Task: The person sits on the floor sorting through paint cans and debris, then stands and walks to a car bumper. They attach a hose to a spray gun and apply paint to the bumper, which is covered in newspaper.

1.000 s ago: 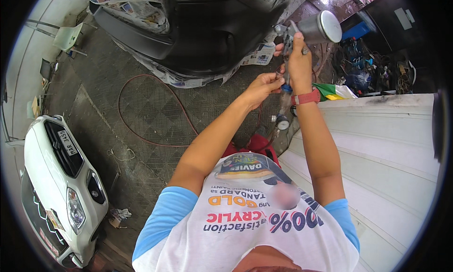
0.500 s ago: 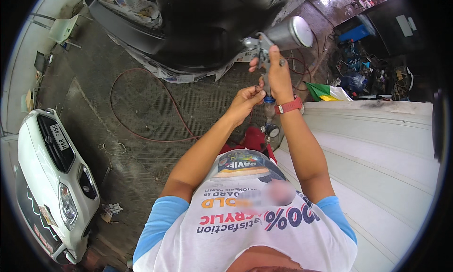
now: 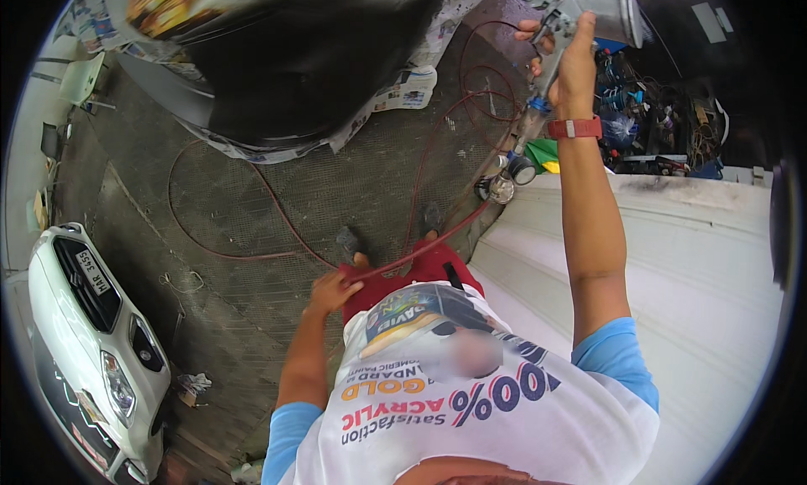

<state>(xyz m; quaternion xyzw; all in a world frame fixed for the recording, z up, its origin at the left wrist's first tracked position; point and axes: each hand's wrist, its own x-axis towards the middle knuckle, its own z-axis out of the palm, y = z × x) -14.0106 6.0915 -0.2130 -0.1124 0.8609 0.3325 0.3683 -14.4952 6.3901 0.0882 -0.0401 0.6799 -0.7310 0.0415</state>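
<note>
My right hand [image 3: 575, 75], with a red watch on its wrist, is wrapped round the handle of a metal spray gun [image 3: 548, 60] at the upper right. The gun's silver cup [image 3: 615, 18] points to the right. Below the handle hang a fitting and a round pressure gauge [image 3: 523, 171]. From there a red air hose [image 3: 433, 248] runs down across my shorts to my left hand [image 3: 333, 292], whose fingers are closed on it near my left hip. A black, freshly dark car body panel [image 3: 294, 81], bordered with newspaper [image 3: 408, 90], lies ahead to the left of the gun.
Loops of the hose [image 3: 225, 255] lie on the dark textured floor [image 3: 252, 317]. A white car [image 3: 134, 350] stands at left, a pale green chair [image 3: 80, 80] beyond it. White ribbed sheeting [image 3: 672, 266] is at right, below a heap of cluttered parts [image 3: 647, 119].
My right hand has carried the spray gun up and right, away from the panel. My left hand has left the gun's base and moved down to the hose. The view has shifted.
</note>
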